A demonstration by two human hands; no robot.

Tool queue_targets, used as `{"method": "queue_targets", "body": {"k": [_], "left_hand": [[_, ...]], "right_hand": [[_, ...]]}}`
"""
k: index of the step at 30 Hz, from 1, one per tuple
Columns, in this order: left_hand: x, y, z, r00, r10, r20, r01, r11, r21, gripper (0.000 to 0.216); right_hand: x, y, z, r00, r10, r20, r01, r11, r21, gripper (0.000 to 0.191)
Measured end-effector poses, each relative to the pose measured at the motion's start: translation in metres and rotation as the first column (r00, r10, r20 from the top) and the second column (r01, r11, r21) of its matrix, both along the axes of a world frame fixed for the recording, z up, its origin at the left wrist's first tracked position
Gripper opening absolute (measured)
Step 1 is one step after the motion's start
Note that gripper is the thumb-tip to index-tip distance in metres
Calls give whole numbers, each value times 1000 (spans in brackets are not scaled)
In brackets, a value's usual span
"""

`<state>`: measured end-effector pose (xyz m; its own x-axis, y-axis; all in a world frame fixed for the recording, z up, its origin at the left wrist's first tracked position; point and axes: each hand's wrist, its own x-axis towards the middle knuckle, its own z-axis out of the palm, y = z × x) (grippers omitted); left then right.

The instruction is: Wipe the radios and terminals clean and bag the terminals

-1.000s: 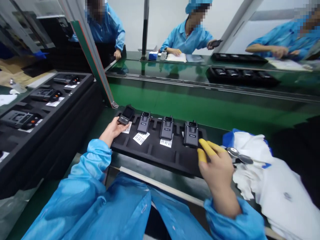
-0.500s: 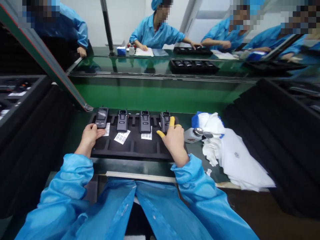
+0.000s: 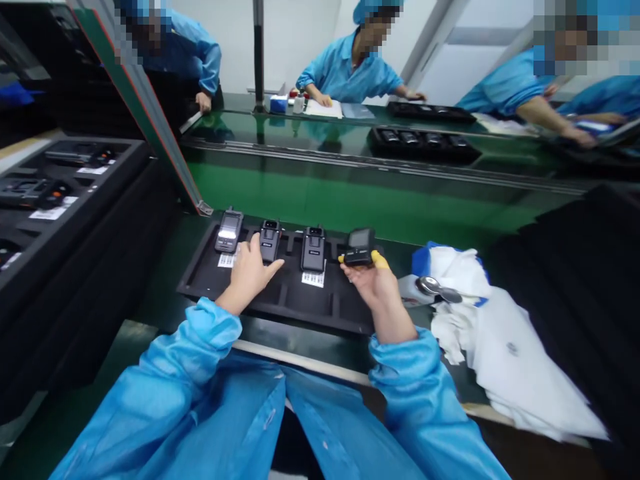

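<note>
Right hand (image 3: 374,288): palm turned up, yellow-covered fingertips gripping a black handheld device with a grey screen (image 3: 359,245), screen side showing, over the right end of a black foam tray (image 3: 306,297) at the centre of the frame. Left hand (image 3: 249,275): open, back upward, forefinger by the left edge of a black box-shaped device with a short antenna (image 3: 271,243), left of centre; thumb spread rightward near its lower end. Contact: cannot tell from here. Both forearms, in shiny blue sleeves (image 3: 165,373), reach up from the lower corners.
</note>
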<state>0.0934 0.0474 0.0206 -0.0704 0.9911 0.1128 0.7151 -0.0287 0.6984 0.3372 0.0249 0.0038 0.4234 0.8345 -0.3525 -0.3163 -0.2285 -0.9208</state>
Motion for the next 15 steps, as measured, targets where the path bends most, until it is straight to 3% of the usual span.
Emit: {"method": "queue_targets", "body": {"k": [4,6,9,11,15], "left_hand": [[15,8,-4,943,-81,-321,64,996,-64,82],[13,12,-4,953,-70,-294,51,996,-72,84],[6,17,-2,992,60,109,-46,991,-127,86],[2,20,0,909,169,382,-92,973,-213,79],[7,27,4,728,263,633,-19,931,-365,41]], "right_hand": [[8,-5,-6,989,-30,-145,33,999,19,22],[10,-11,-10,984,-81,-159,86,996,23,13],[9,-16,-15,979,-137,-153,147,988,52,12],[6,-16,-15,977,-149,-150,160,985,64,16],[0,-12,-7,979,-150,-138,154,988,16,15]]}}
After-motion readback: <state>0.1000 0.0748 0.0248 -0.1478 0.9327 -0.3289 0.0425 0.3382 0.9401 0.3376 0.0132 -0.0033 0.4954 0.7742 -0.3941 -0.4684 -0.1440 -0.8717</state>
